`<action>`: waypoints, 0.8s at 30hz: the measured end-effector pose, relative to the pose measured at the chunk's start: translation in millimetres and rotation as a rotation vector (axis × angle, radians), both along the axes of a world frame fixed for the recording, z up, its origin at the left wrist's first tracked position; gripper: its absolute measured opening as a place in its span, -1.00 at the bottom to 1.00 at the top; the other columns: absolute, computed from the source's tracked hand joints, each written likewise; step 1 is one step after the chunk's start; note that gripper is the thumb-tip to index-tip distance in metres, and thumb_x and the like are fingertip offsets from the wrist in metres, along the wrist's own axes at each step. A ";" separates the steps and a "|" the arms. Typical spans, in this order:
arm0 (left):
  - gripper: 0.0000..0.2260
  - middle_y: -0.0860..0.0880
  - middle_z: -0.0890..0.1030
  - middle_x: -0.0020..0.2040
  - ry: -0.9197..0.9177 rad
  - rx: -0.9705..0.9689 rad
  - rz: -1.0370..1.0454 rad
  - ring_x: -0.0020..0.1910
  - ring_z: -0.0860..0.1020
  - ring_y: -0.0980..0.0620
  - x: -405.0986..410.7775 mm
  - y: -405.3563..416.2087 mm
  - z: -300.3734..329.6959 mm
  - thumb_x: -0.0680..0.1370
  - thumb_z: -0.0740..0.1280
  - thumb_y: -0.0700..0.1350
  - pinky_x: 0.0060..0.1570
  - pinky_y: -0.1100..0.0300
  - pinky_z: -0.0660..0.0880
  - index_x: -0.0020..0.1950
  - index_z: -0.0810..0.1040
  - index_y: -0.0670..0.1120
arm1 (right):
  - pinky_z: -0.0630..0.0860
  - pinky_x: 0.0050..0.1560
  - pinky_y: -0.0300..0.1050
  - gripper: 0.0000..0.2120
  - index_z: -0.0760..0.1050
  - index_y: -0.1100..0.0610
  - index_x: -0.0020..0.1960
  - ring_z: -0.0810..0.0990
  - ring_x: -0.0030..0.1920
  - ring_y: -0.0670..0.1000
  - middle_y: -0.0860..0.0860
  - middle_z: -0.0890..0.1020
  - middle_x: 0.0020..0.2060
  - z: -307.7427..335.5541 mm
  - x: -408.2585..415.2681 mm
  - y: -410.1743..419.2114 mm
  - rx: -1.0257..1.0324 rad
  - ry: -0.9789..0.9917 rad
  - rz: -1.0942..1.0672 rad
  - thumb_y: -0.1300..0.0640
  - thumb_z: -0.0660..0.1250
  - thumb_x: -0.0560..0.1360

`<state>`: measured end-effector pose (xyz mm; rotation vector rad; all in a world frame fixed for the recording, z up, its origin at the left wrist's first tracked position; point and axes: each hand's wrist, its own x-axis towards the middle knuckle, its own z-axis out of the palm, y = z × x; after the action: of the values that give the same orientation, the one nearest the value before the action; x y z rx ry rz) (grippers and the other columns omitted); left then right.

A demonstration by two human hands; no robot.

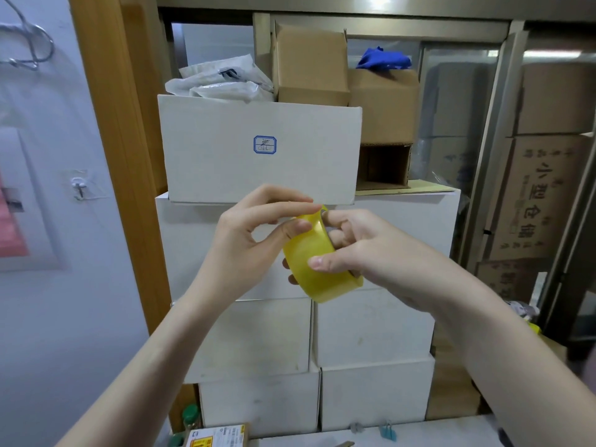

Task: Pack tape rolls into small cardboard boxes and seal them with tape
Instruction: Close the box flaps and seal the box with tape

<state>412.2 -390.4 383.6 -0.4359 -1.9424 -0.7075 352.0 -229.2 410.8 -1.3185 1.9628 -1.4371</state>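
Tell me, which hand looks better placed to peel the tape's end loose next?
Probably the left hand: its thumb and fingertips pinch at the top edge of the yellow tape roll, while the right hand is wrapped around the roll, steadying it.

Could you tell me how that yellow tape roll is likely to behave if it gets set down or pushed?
The yellow tape roll is a round hollow ring, so on its edge it would probably roll. It looks thin-walled, likely light. Its glossy surface may be slippery, though the right hand holds it while the left hand pinches its rim.
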 end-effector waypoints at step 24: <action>-0.86 0.15 0.48 -0.24 -0.064 0.148 0.277 -0.24 0.44 0.17 -18.2 7.4 -28.0 0.54 0.24 -0.25 -0.20 0.28 0.37 -0.18 0.44 -0.04 | 0.54 0.01 0.19 -0.67 0.52 0.26 -0.04 0.65 -0.09 0.18 0.22 0.65 -0.18 -54.4 -17.0 -0.5 -0.001 0.355 -0.112 -0.04 0.35 0.49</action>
<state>394.1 -383.0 355.6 -0.0513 -1.9449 -0.6843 335.0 -229.7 356.4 -1.5761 2.2901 -1.3234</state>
